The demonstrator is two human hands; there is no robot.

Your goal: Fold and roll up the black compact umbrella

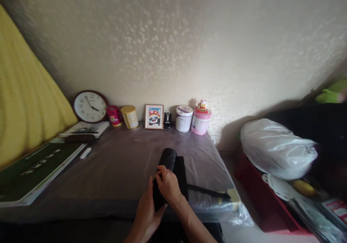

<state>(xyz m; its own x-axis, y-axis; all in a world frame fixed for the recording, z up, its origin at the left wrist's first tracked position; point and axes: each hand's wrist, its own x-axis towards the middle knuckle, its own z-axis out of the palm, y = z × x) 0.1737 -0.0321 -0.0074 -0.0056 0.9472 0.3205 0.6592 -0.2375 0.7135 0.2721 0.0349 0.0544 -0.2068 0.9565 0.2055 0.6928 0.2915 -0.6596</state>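
Observation:
Near the table's front edge lies a black rolled fabric bundle (168, 157), its rounded end pointing toward the wall. My left hand (150, 208) wraps its lower left side, thumb at the near end. Over the top, my right hand (168, 185) grips the bundle with curled fingers; the fingertips partly hide what they pinch. A flat black piece (181, 172) extends from under the roll on the right; I cannot tell if they are joined. From there a black strap (208, 191) runs right across the table cover.
Along the wall stand a clock (91, 106), a magenta can (114, 116), a yellow canister (129, 117), a panda picture frame (154, 116) and two tubs (184, 118). A green book (40, 169) lies left. Beyond the plastic-covered table's right edge sits a red box (260, 196) under a white bag (273, 147).

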